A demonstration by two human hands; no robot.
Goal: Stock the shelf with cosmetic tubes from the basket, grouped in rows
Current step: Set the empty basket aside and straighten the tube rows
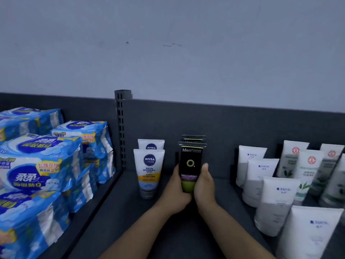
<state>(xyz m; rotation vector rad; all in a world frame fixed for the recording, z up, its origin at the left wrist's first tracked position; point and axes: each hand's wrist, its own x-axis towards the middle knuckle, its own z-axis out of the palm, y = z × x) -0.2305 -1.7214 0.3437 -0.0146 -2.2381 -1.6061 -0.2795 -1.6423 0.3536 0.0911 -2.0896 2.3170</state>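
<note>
A black tube with a green cap (pixel 190 165) stands upright on the dark shelf (pixel 115 212), in the middle. My left hand (pixel 176 191) and my right hand (pixel 204 186) clasp it from both sides near its base. A second black tube (pixel 194 139) stands right behind it, mostly hidden. To the left, two white Nivea tubes (pixel 149 171) stand one behind the other. On the right, a row of several plain white tubes (pixel 274 200) runs front to back, and beside it stand white tubes with red seals (pixel 309 171). The basket is out of view.
A slotted upright post (pixel 121 128) divides the shelf. Left of it, blue-and-white packs (pixel 37 165) are stacked high. The shelf's dark back panel (pixel 224 124) rises behind the tubes, with a pale wall above.
</note>
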